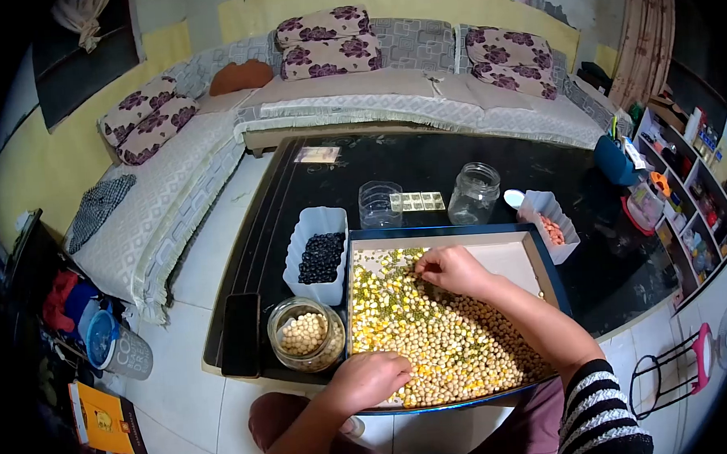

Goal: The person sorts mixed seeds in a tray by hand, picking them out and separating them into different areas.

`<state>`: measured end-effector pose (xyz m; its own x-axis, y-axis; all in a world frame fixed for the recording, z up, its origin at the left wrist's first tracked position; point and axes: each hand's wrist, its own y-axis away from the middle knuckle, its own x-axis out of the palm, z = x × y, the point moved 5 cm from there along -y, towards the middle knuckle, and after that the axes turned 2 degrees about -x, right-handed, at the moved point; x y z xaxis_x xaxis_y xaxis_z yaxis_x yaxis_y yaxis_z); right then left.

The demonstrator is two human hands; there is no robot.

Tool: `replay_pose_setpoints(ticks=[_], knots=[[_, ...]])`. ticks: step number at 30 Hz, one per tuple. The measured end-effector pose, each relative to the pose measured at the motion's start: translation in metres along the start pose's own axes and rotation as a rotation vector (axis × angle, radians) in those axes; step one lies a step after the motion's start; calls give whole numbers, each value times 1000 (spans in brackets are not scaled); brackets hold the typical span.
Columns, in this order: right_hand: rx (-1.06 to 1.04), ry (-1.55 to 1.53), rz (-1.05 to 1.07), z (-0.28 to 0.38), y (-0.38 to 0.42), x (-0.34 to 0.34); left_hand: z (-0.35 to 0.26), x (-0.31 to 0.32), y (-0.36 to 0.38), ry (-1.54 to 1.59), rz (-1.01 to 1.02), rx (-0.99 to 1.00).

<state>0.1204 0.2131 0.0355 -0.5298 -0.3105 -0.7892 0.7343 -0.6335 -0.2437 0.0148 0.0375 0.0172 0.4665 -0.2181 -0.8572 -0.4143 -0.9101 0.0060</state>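
Note:
A shallow tray with a blue rim [557,274] holds mixed soybeans, yellow corn kernels and small green beans [460,341]. Over the upper middle of the mix is my right hand [452,270], its fingertips pinched together; whatever they hold is too small to make out. My left hand [376,381] rests at the tray's lower left, fingers curled on the kernels, their tips partly hidden. Just left of the tray stands a glass jar [306,335] with soybeans inside. Behind that jar, a white plastic container [287,268] holds black beans [322,258].
On the black table [256,208] are a phone [241,335], an empty glass jar [473,193], a clear round container [380,205], a pill-like organizer [421,201] and a container of reddish pieces [554,229]. A shelf [690,185] stands right; a sofa [357,104] lies behind.

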Motion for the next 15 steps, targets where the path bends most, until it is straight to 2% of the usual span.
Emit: replay_pose_setpoints(ticks=[1,5,13,15], knots=[[98,-26,50,-11,5,5,0,0,0,19,-8,-1],[17,67,134,-17,17,19,2,1,0,33,-36,10],[-44,125,116,-21,15,21,2,0,1,44,-54,30],[25,41,77,-22,16,12,2,0,1,43,-54,34]])
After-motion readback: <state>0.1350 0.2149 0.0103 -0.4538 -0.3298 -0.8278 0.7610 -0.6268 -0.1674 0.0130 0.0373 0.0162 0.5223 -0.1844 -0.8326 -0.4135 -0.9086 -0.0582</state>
